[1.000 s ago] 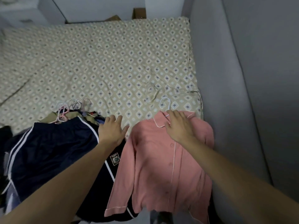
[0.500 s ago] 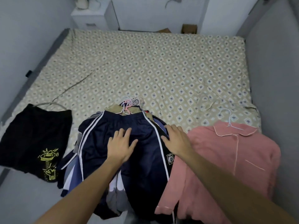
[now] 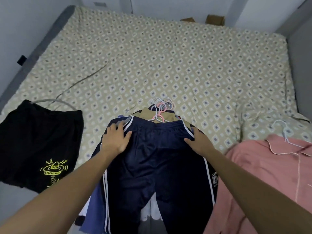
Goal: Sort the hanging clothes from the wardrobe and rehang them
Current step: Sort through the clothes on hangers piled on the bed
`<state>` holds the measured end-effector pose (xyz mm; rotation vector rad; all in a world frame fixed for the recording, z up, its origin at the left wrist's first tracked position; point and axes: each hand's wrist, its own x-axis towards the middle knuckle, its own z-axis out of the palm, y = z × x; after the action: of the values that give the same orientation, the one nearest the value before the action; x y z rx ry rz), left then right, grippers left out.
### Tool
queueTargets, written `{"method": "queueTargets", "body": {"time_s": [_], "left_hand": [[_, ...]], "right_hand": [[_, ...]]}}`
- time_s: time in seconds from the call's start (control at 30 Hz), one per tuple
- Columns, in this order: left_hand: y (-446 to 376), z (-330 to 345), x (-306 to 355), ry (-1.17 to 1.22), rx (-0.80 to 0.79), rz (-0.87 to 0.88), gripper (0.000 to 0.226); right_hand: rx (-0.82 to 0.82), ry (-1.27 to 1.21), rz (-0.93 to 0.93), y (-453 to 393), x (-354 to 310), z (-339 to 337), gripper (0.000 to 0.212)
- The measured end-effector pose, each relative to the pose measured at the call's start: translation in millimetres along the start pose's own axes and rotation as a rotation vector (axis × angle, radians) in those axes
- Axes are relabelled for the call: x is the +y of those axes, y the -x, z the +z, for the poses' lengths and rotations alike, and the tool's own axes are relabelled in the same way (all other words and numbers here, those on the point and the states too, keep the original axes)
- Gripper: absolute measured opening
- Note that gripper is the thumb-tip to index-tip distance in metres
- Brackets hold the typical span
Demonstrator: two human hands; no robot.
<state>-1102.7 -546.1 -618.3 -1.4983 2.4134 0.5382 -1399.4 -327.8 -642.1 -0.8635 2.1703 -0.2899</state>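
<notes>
We see left hand (image 3: 116, 139) and right hand (image 3: 198, 141) spread flat on the navy shorts (image 3: 157, 159) topping the mid-bed clothes pile; right fingertips possibly curl over the edge, unclear.

We see both our arms reaching forward from the bottom corners, bare to the edge of view, converging toward the middle. Our left hand (image 3: 116, 138) lies palm down, fingers straight and slightly spread, thumb angled out toward the right hand. Our right hand (image 3: 198, 141) lies palm down as well, level with the left and well apart from it, its fingers reaching forward and its thumb pointing inward toward the left hand. Neither hand curls round anything; both press flat on what lies under them. The wrists run straight on from the forearms, the right forearm looming larger at the lower right.
</notes>
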Motion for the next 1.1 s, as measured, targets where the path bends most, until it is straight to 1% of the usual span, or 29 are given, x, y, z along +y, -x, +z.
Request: {"method": "queueTargets", "body": {"time_s": [0.1,0.13,0.2,0.23,0.4,0.47,0.57,0.67,0.73,0.8,0.83,0.9,0.97,1.03,1.1], "left_hand": [[-14,8,-11,-0.067,-0.028,0.008,0.057],[-17,9,-12,-0.083,-0.017,0.018,0.056],[-22,10,-13,-0.090,-0.005,0.029,0.051],[-23,10,-14,-0.085,-0.008,0.033,0.048],[-26,1,-16,-0.032,-0.002,0.079,0.034],[-23,-4,-16,-0.029,0.027,0.122,0.034],[-12,-15,-13,0.004,0.042,0.192,0.042],[10,-37,-6,0.150,0.039,0.214,0.047],[31,-50,-5,0.225,0.054,0.219,0.048],[58,-61,-7,0.282,0.105,0.228,0.050],[73,-67,-6,0.313,0.139,0.231,0.046],[105,-84,-3,0.379,0.221,0.225,0.032],[139,-102,-1,0.422,0.293,0.187,0.021],[176,-117,-5,0.448,0.360,0.145,0.023],[218,-128,-7,0.455,0.408,0.114,0.019]], "right_hand": [[0.006,-0.037,0.017,-12,-3,13,0.070],[0.022,-0.031,0.038,-13,-6,16,0.062],[0.056,-0.057,0.040,-14,-9,22,0.039],[0.074,-0.074,0.023,-12,-11,24,0.032],[0.144,-0.158,-0.085,12,-20,16,0.018],[0.195,-0.190,-0.102,21,-22,10,0.012],[0.249,-0.216,-0.095,37,-26,-5,0.017],[0.274,-0.174,-0.104,58,-35,-31,0.028],[0.252,-0.137,-0.130,73,-43,-54,0.032],[0.229,-0.111,-0.173,90,-53,-77,0.035],[0.216,-0.100,-0.198,101,-57,-88,0.037],[0.190,-0.093,-0.273,126,-65,-107,0.041],[0.188,-0.097,-0.357,153,-72,-120,0.042],[0.211,-0.072,-0.420,177,-82,-127,0.040],[0.240,-0.044,-0.472,200,-95,-132,0.040]]}}
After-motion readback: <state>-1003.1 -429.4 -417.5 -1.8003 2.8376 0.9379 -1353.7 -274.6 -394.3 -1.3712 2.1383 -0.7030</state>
